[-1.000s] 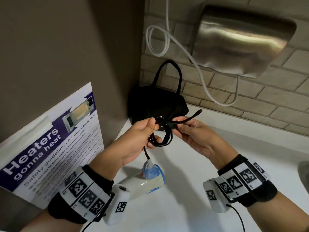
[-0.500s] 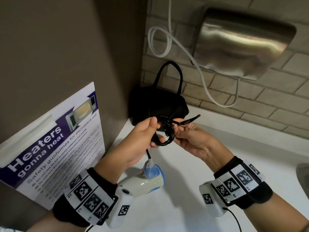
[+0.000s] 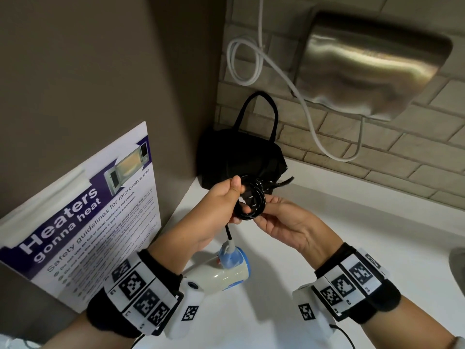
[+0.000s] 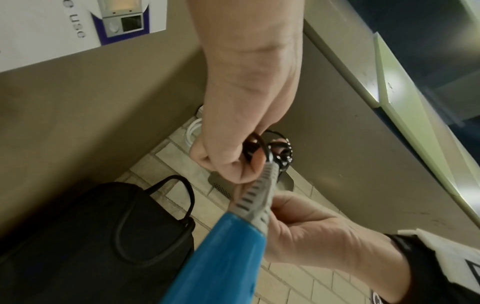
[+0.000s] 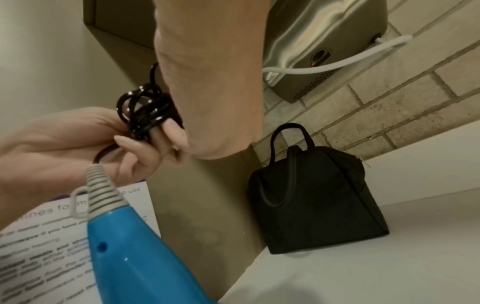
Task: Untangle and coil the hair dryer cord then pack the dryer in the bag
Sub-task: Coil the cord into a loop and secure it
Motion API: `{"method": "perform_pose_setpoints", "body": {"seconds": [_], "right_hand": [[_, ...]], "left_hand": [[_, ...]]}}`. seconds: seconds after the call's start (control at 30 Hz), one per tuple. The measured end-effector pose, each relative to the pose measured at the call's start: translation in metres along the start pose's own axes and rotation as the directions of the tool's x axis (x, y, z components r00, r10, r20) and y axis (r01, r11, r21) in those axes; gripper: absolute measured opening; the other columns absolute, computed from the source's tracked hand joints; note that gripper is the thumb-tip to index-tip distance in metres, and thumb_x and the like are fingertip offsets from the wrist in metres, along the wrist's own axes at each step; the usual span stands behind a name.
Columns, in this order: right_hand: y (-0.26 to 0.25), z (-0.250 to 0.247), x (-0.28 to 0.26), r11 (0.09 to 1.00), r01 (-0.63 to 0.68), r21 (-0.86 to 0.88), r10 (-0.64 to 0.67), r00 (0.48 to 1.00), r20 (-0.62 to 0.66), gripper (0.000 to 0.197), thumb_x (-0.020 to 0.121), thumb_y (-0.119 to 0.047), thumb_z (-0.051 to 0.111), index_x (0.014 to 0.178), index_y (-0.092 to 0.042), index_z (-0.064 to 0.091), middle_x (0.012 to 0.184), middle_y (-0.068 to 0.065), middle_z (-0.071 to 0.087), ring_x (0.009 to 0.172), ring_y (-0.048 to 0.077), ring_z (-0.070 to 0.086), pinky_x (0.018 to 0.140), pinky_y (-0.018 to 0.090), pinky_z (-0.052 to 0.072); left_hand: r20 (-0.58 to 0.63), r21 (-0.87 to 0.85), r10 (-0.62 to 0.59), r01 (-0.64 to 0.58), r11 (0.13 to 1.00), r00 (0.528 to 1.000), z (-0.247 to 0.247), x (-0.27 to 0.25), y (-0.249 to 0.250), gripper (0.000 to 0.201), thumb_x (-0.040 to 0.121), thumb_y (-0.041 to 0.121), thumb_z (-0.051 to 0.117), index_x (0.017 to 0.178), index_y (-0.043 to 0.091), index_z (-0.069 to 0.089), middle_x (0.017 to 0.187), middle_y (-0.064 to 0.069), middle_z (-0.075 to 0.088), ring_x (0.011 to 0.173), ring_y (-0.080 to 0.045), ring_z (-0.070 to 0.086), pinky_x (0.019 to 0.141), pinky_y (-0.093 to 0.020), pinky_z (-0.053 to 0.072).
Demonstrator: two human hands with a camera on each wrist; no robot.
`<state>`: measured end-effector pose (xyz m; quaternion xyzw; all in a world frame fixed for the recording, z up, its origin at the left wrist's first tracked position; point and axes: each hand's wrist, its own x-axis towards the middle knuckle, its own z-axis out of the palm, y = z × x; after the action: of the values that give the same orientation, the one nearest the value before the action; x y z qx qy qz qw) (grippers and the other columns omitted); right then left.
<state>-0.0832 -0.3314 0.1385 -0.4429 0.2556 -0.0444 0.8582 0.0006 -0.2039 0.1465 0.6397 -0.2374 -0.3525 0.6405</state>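
Note:
My left hand [image 3: 235, 195] grips one side of a small coil of black cord [image 3: 254, 205] held above the white counter. My right hand [image 3: 261, 210] holds the coil's other side from below, fingers curled round the loops. The cord's free end [image 3: 284, 183] sticks out to the right. A white and blue hair dryer [image 3: 221, 270] dangles from the cord under my left hand; its blue handle [image 5: 135, 257] fills the lower wrist views. The black bag [image 3: 241, 159] stands in the corner behind the coil, handle upright. In the right wrist view the coil [image 5: 145, 111] sits between both hands.
A steel hand dryer [image 3: 372, 64] hangs on the brick wall with a white cable [image 3: 251, 61] looping beside it. A microwave safety poster [image 3: 88, 222] leans on the brown wall at left. The white counter [image 3: 352, 222] runs right to a sink edge [image 3: 458, 263].
The coil has been drawn tighter and the free end has been wound round it, so less of it sticks out. My right hand has shifted under the coil. The dryer has hardly moved.

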Motion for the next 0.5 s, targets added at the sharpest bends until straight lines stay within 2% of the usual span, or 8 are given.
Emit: {"method": "perform_pose_setpoints", "body": {"seconds": [0.03, 0.1, 0.17, 0.27, 0.33, 0.4, 0.43, 0.5], "right_hand": [[0.0, 0.001, -0.001, 1.0, -0.005, 0.0, 0.005, 1.0, 0.004, 0.024, 0.087, 0.015, 0.046, 0.096, 0.004, 0.066, 0.08, 0.013, 0.072, 0.073, 0.017, 0.072, 0.065, 0.021, 0.058], [0.0, 0.003, -0.003, 1.0, 0.003, 0.012, -0.003, 1.0, 0.029, 0.021, 0.078, 0.011, 0.054, 0.09, 0.002, 0.069, 0.081, 0.014, 0.072, 0.073, 0.017, 0.072, 0.064, 0.022, 0.059], [-0.003, 0.007, -0.007, 1.0, 0.008, 0.02, -0.009, 0.998, 0.058, 0.02, 0.076, 0.004, 0.056, 0.087, 0.0, 0.072, 0.081, 0.012, 0.073, 0.072, 0.016, 0.072, 0.064, 0.022, 0.059], [-0.009, 0.009, -0.012, 0.999, 0.007, -0.036, -0.005, 0.999, 0.049, 0.027, 0.088, 0.002, 0.049, 0.081, -0.007, 0.074, 0.076, 0.006, 0.073, 0.067, 0.011, 0.071, 0.065, 0.022, 0.059], [-0.015, 0.012, -0.018, 0.996, -0.007, -0.088, 0.011, 0.999, 0.045, 0.023, 0.094, -0.01, 0.045, 0.093, -0.011, 0.069, 0.082, 0.002, 0.072, 0.07, 0.01, 0.069, 0.074, 0.027, 0.057], [-0.021, 0.016, -0.025, 0.996, -0.018, -0.086, 0.026, 0.996, 0.087, 0.024, 0.091, -0.023, 0.048, 0.107, -0.013, 0.063, 0.099, 0.005, 0.068, 0.088, 0.015, 0.065, 0.086, 0.035, 0.049], [-0.023, 0.018, -0.028, 0.996, -0.01, -0.092, 0.019, 0.995, 0.099, 0.027, 0.088, -0.029, 0.051, 0.108, -0.014, 0.063, 0.105, 0.006, 0.066, 0.096, 0.018, 0.062, 0.09, 0.038, 0.045], [-0.022, 0.024, -0.035, 0.986, 0.05, -0.158, -0.034, 0.994, 0.102, 0.025, 0.083, -0.035, 0.06, 0.098, -0.018, 0.069, 0.105, 0.004, 0.066, 0.103, 0.019, 0.059, 0.095, 0.04, 0.042]], "left_hand": [[-0.012, 0.078, 0.015, -0.014, 0.997, 1.0, 0.0, 0.0, 0.0, 0.038, 0.1, 0.041, 0.031, 0.107, 0.014, 0.057, 0.088, -0.004, 0.06, 0.063, -0.008, 0.053, 0.057, -0.021, 0.043], [-0.02, 0.203, 0.058, -0.053, 0.978, 0.998, -0.001, 0.001, -0.003, 0.041, 0.101, 0.041, 0.028, 0.108, 0.012, 0.057, 0.111, -0.011, 0.057, 0.065, -0.011, 0.049, 0.059, -0.021, 0.042], [-0.034, 0.237, 0.081, -0.071, 0.969, 0.996, -0.001, 0.002, -0.004, 0.043, 0.101, 0.04, 0.027, 0.109, 0.009, 0.056, 0.123, -0.015, 0.049, 0.066, -0.011, 0.046, 0.056, -0.019, 0.04], [-0.036, 0.194, 0.085, -0.076, 0.978, 0.996, 0.001, 0.002, -0.004, 0.042, 0.102, 0.035, 0.028, 0.108, 0.004, 0.055, 0.114, -0.011, 0.046, 0.064, -0.01, 0.043, 0.051, -0.013, 0.041], [-0.094, 0.237, 0.153, -0.127, 0.963, 0.984, 0.0, 0.006, -0.007, 0.033, 0.103, 0.027, 0.031, 0.102, 0.003, 0.054, 0.111, -0.006, 0.042, 0.072, -0.011, 0.047, 0.064, -0.016, 0.044], [-0.169, 0.33, 0.236, -0.17, 0.929, 0.957, -0.002, 0.011, -0.008, 0.023, 0.101, 0.013, 0.033, 0.105, 0.004, 0.054, 0.114, -0.004, 0.039, 0.084, -0.01, 0.049, 0.08, -0.017, 0.041], [-0.185, 0.365, 0.27, -0.189, 0.911, 0.945, -0.003, 0.012, -0.008, 0.022, 0.1, 0.008, 0.033, 0.107, 0.003, 0.053, 0.114, -0.003, 0.037, 0.085, -0.005, 0.048, 0.08, -0.01, 0.039], [-0.166, 0.401, 0.33, -0.243, 0.884, 0.929, -0.002, 0.01, -0.006, 0.018, 0.098, 0.001, 0.034, 0.103, 0.002, 0.051, 0.113, -0.002, 0.036, 0.085, 0.002, 0.047, 0.075, 0.004, 0.033]]}}
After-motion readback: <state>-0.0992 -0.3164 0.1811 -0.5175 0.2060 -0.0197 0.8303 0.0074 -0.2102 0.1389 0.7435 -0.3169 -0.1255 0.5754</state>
